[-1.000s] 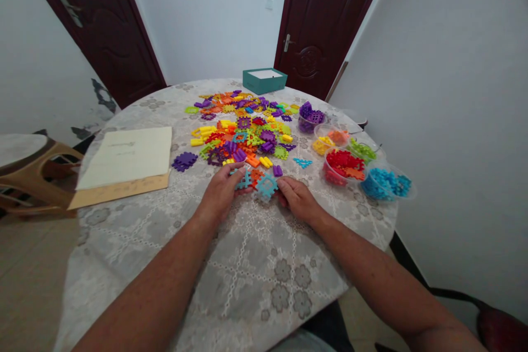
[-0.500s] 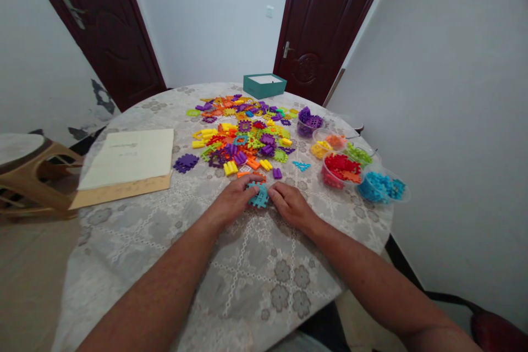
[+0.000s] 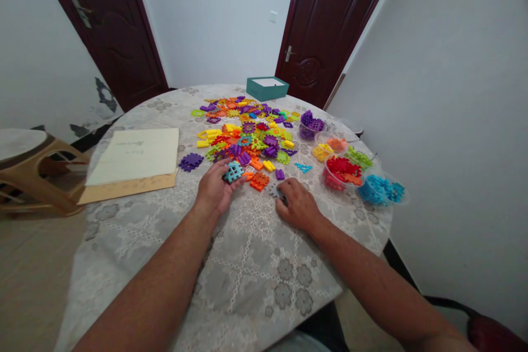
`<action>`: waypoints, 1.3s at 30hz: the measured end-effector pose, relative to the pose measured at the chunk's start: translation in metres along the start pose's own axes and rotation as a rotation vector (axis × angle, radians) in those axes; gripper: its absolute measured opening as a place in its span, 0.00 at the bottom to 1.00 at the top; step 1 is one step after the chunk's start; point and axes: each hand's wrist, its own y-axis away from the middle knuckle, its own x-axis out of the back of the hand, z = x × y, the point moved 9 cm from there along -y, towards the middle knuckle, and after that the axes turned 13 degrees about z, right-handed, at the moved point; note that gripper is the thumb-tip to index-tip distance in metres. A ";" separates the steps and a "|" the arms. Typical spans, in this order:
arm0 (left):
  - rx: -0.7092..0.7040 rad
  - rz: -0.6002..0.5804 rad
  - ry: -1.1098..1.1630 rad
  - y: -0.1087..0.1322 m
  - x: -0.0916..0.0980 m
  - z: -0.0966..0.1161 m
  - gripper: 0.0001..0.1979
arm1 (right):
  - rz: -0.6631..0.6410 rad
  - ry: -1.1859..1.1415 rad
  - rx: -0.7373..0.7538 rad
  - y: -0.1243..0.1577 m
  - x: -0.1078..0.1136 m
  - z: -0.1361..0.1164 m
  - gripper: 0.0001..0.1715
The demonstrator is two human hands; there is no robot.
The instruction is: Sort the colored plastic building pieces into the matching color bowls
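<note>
My left hand (image 3: 215,187) is closed around a light blue building piece (image 3: 234,172) with toothed edges and square openings, lifted a little off the table. My right hand (image 3: 297,203) is down near the tabletop, its fingers curled over a greyish toothed piece (image 3: 274,192) that is mostly hidden under them. An orange toothed piece (image 3: 259,181) lies on the tablecloth between the hands. Just beyond it are a small purple piece (image 3: 280,174) and a yellow piece (image 3: 269,165).
A mixed pile of coloured building pieces (image 3: 247,140) spreads over the middle of the table. On the right stand clear tubs with red (image 3: 343,168), blue (image 3: 375,190), green and purple pieces. Papers (image 3: 136,157) lie left; a teal box (image 3: 267,89) stands at the back.
My hands have moved apart. The light blue piece has gone left and up with my left hand. The orange piece and the greyish piece now show.
</note>
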 end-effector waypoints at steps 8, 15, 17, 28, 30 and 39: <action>-0.024 0.035 -0.001 0.001 0.001 0.002 0.20 | -0.180 0.122 -0.014 -0.011 0.009 0.010 0.17; -0.024 0.032 0.018 0.002 0.000 0.002 0.15 | -0.346 0.085 0.032 -0.053 0.019 0.000 0.16; -0.027 0.031 0.018 0.004 -0.001 0.002 0.15 | -0.279 0.063 0.010 -0.067 0.019 -0.004 0.14; -0.060 -0.013 -0.006 0.000 -0.002 0.000 0.16 | 0.248 0.019 -0.079 -0.077 0.000 0.054 0.21; -0.057 -0.020 -0.009 0.002 -0.003 -0.001 0.15 | 0.300 0.016 -0.108 -0.077 0.004 0.078 0.25; -0.053 -0.012 -0.017 0.005 -0.004 -0.001 0.13 | 0.206 0.095 -0.111 -0.089 -0.021 0.095 0.29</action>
